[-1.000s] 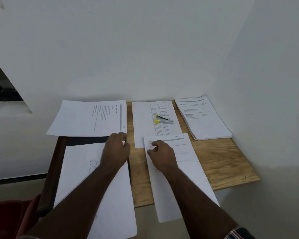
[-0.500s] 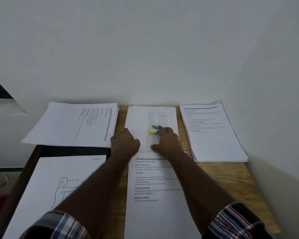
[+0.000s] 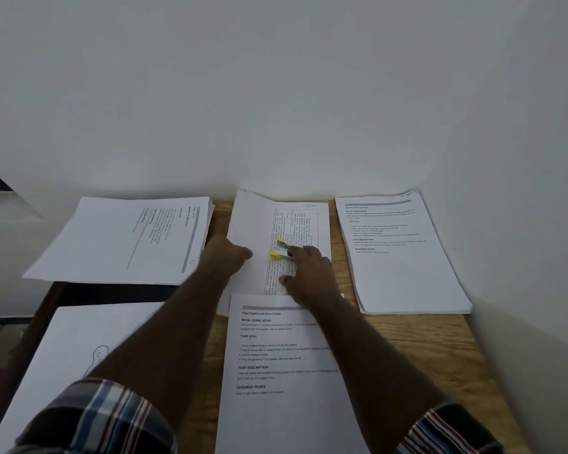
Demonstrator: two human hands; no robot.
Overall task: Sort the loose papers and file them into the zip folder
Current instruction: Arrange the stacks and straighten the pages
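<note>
The fingers of the right hand lie curled over a yellow-ended stapler, seemingly pinching it, on the middle sheet. The left hand, just beside them, presses that sheet's edge with curled fingers. More stacks lie to either side of the fingers: one left, one right, and a printed page nearer the person on the counter. A dark folder may lie under the left papers; I cannot be sure. Lifting the stapler carelessly could drag the sheet askew and muddle the sorted piles.
</note>
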